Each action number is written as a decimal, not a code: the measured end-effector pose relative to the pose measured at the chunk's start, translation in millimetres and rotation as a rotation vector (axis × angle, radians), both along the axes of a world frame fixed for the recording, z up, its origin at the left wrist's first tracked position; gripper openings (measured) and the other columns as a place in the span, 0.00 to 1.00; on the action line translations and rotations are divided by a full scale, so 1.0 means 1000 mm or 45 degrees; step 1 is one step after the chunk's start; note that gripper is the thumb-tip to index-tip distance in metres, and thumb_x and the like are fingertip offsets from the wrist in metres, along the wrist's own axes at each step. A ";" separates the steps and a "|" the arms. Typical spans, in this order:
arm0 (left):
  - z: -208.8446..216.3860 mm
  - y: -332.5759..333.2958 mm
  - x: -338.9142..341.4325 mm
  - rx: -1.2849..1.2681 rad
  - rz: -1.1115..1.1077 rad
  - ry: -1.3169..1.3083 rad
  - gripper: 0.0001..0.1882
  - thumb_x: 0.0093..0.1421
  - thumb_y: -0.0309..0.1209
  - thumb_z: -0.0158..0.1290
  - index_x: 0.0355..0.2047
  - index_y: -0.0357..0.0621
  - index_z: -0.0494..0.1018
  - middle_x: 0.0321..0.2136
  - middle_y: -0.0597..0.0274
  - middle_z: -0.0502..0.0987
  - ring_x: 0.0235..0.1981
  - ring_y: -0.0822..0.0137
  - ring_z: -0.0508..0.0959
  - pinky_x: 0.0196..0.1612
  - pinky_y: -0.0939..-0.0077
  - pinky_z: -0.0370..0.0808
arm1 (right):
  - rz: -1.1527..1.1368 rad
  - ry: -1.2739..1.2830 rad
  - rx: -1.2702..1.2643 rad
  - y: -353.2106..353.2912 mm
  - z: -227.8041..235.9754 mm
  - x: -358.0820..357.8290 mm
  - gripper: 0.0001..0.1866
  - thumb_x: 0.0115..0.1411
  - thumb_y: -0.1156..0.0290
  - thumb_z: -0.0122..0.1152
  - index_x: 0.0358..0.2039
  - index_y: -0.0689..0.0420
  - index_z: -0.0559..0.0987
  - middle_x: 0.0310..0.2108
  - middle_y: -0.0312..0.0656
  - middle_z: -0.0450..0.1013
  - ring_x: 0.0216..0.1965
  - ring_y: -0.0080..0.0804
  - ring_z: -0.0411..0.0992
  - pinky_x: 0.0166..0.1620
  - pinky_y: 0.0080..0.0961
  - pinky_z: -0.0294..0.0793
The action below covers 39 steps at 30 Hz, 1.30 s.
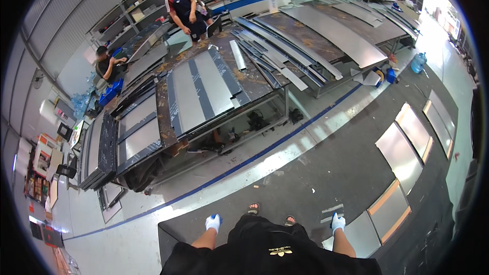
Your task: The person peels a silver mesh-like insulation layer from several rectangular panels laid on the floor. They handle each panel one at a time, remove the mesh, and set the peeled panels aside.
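Observation:
My left hand (214,222), in a white and blue glove, hangs beside my body above the dark floor mat (295,183). Its fingers look curled in, with nothing visible in them. On the other side, my right hand (337,223) wears a similar glove and is also closed with nothing showing. Below it on the mat lie short grey strips (332,213). Nearest to that hand is a flat grey metal panel (360,234), with an orange-edged panel (389,213) beside it. Neither hand appears to touch anything.
Ahead stands a long workbench (265,89) holding large sheet-metal panels (206,89) and narrow metal strips (290,48). More panels (400,155) lie on the mat at right. One person (182,10) stands behind the bench; another person (108,65) is at the left. A water bottle (418,63) stands far right.

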<state>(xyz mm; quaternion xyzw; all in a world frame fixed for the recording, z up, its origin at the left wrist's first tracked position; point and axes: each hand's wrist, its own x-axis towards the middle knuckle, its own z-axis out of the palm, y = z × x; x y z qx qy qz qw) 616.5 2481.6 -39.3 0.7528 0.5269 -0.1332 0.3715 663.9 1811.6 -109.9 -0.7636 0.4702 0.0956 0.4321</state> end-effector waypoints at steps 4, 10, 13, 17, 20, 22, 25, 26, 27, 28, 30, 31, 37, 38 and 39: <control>0.005 -0.010 -0.105 -0.123 0.615 -0.423 0.15 0.65 0.33 0.50 0.36 0.32 0.81 0.30 0.51 0.85 0.29 0.60 0.86 0.36 0.64 0.85 | 0.201 0.076 -0.048 0.013 -0.010 0.074 0.28 0.61 0.45 0.65 0.30 0.64 0.84 0.29 0.52 0.82 0.33 0.47 0.81 0.40 0.42 0.78; 0.022 -0.056 -0.219 0.029 1.015 -0.441 0.12 0.66 0.30 0.51 0.35 0.33 0.80 0.27 0.53 0.84 0.24 0.62 0.84 0.28 0.66 0.83 | 0.703 0.118 -0.143 0.098 0.005 0.158 0.32 0.62 0.41 0.60 0.38 0.63 0.86 0.40 0.58 0.82 0.48 0.57 0.79 0.51 0.45 0.77; 0.021 -0.083 -0.261 0.028 1.293 -0.394 0.12 0.65 0.30 0.51 0.32 0.34 0.79 0.25 0.52 0.84 0.22 0.63 0.84 0.28 0.68 0.83 | 0.936 0.169 -0.098 0.155 0.029 0.184 0.33 0.62 0.39 0.59 0.36 0.63 0.85 0.41 0.59 0.81 0.49 0.56 0.79 0.52 0.46 0.76; 0.017 -0.095 -0.293 0.262 1.423 -0.245 0.16 0.65 0.33 0.52 0.22 0.40 0.78 0.19 0.57 0.82 0.19 0.65 0.83 0.24 0.66 0.81 | 1.182 0.015 0.036 0.208 0.065 0.184 0.31 0.64 0.41 0.59 0.27 0.61 0.85 0.27 0.51 0.82 0.32 0.46 0.82 0.42 0.41 0.79; 0.009 -0.074 -0.292 0.315 1.529 -0.473 0.16 0.66 0.35 0.53 0.22 0.41 0.77 0.17 0.58 0.79 0.17 0.66 0.79 0.23 0.67 0.78 | 1.208 -0.047 0.050 0.227 0.065 0.163 0.31 0.63 0.41 0.60 0.25 0.62 0.84 0.25 0.51 0.81 0.30 0.43 0.82 0.38 0.40 0.78; 0.001 -0.050 -0.283 0.273 1.474 -0.601 0.14 0.68 0.32 0.52 0.27 0.39 0.76 0.20 0.57 0.80 0.20 0.66 0.80 0.25 0.68 0.80 | 1.098 -0.013 -0.082 0.231 0.052 0.142 0.33 0.62 0.40 0.60 0.29 0.65 0.85 0.29 0.55 0.82 0.34 0.49 0.82 0.42 0.42 0.78; -0.011 -0.005 -0.270 0.224 1.382 -0.851 0.09 0.70 0.29 0.51 0.35 0.36 0.76 0.27 0.56 0.81 0.24 0.67 0.82 0.29 0.71 0.82 | 0.946 -0.095 -0.507 0.225 0.029 0.097 0.32 0.61 0.41 0.61 0.37 0.65 0.85 0.39 0.59 0.82 0.47 0.56 0.80 0.51 0.41 0.78; -0.015 0.012 -0.265 0.205 1.378 -0.873 0.09 0.70 0.29 0.51 0.36 0.36 0.76 0.28 0.56 0.81 0.25 0.66 0.82 0.29 0.71 0.83 | 0.774 0.164 -0.282 0.218 0.027 0.090 0.30 0.61 0.43 0.62 0.40 0.62 0.86 0.42 0.57 0.82 0.50 0.55 0.79 0.52 0.41 0.78; -0.019 0.032 -0.262 0.150 1.406 -0.942 0.09 0.70 0.28 0.51 0.37 0.36 0.76 0.28 0.56 0.81 0.25 0.66 0.82 0.30 0.71 0.83 | 0.638 0.166 -0.148 0.215 0.026 0.075 0.29 0.61 0.44 0.62 0.42 0.61 0.85 0.44 0.55 0.82 0.50 0.54 0.79 0.52 0.42 0.78; -0.022 0.048 -0.265 0.153 1.348 -0.966 0.09 0.70 0.28 0.51 0.38 0.35 0.77 0.29 0.55 0.81 0.26 0.65 0.83 0.30 0.71 0.83 | 0.641 0.115 -0.268 0.214 0.026 0.060 0.29 0.61 0.44 0.63 0.43 0.61 0.85 0.43 0.54 0.82 0.48 0.54 0.80 0.52 0.43 0.78; -0.027 0.082 -0.275 0.094 1.336 -1.038 0.09 0.70 0.28 0.50 0.39 0.34 0.77 0.30 0.55 0.82 0.28 0.64 0.84 0.32 0.70 0.83 | 0.614 0.058 -0.323 0.216 0.027 0.032 0.25 0.63 0.49 0.64 0.42 0.62 0.86 0.40 0.52 0.83 0.45 0.51 0.82 0.49 0.43 0.78; -0.030 0.101 -0.282 0.097 1.328 -1.000 0.09 0.70 0.28 0.50 0.39 0.34 0.77 0.30 0.55 0.82 0.28 0.64 0.84 0.32 0.70 0.83 | 0.588 -0.005 -0.361 0.224 0.026 0.017 0.27 0.63 0.49 0.65 0.41 0.65 0.84 0.38 0.50 0.84 0.41 0.47 0.83 0.45 0.40 0.80; -0.047 0.147 -0.363 0.168 1.518 -0.427 0.11 0.64 0.35 0.57 0.28 0.42 0.81 0.24 0.61 0.83 0.27 0.68 0.84 0.34 0.66 0.80 | 0.460 -0.108 -0.662 0.305 -0.003 -0.048 0.32 0.65 0.42 0.56 0.41 0.65 0.85 0.39 0.59 0.82 0.43 0.58 0.80 0.46 0.49 0.79; -0.049 0.147 -0.374 0.209 1.542 -0.338 0.11 0.63 0.36 0.58 0.28 0.44 0.82 0.24 0.61 0.84 0.27 0.67 0.84 0.34 0.65 0.80 | 0.464 -0.123 -0.642 0.327 -0.004 -0.046 0.32 0.66 0.42 0.56 0.41 0.66 0.84 0.40 0.59 0.82 0.43 0.59 0.79 0.47 0.49 0.78; -0.050 0.151 -0.385 0.225 1.546 -0.209 0.11 0.62 0.38 0.58 0.28 0.45 0.83 0.24 0.61 0.84 0.27 0.66 0.84 0.34 0.64 0.80 | 0.458 -0.169 -0.563 0.352 -0.002 -0.047 0.32 0.66 0.43 0.56 0.41 0.66 0.84 0.40 0.60 0.81 0.43 0.60 0.79 0.47 0.48 0.78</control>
